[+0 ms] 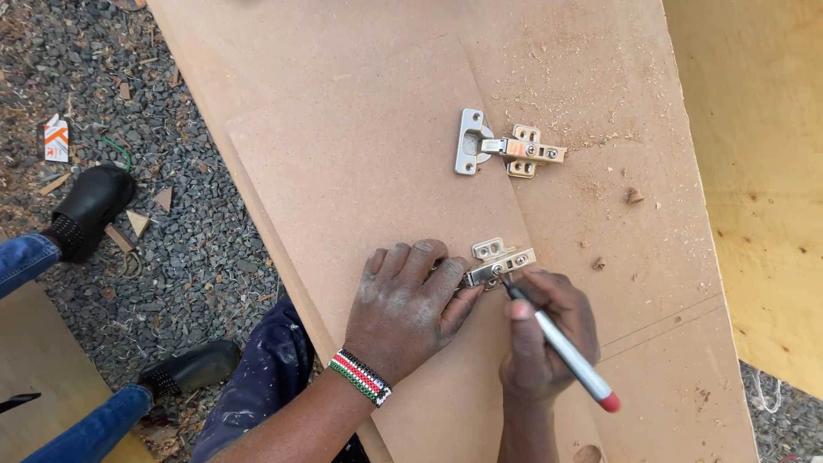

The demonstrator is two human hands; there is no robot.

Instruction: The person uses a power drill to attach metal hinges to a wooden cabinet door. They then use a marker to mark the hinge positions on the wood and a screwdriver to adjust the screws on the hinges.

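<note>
Left hand (410,300) lies flat, fingers pinning the near hinge (497,262) to the board (360,163). Right hand (544,339) grips a pen (561,350), tip at hinge. 2nd hinge (507,149) sits further up.

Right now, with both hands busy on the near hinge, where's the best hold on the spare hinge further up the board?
Take the spare hinge by its long arm, pinching across the narrow sides from above. The arm stands proud of the fibreboard, while the cup end lies flat and wide. Nothing crowds it; the left hand and right hand are lower down.
</note>
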